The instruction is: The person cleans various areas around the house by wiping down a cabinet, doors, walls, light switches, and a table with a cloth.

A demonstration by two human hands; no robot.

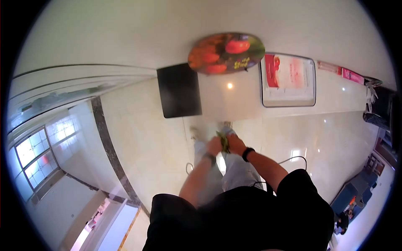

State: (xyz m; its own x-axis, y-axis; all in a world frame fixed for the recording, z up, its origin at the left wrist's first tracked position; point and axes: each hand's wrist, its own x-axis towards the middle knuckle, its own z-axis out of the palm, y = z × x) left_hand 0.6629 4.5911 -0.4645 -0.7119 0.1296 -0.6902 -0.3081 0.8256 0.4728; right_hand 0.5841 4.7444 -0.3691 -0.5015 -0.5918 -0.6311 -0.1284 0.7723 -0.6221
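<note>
In front of my legs, both hands meet at a small, crumpled green thing (225,143); its kind is too unclear to make out. My right hand (236,144) closes around its right side, with a dark band on that wrist. On the other side, my left hand (214,145) is somewhat blurred, its fingers curled in against the green thing. Below the hands are my light-coloured trousers (240,171) and the pale tiled floor.
Ahead lies an oval board (226,53) printed with red fruit. A black square panel (180,92) is left of it, and a dark-rimmed white tray (289,94) with red-and-white papers right. A thin cable (299,157) loops beside me. A blue sofa (347,194) stands far right.
</note>
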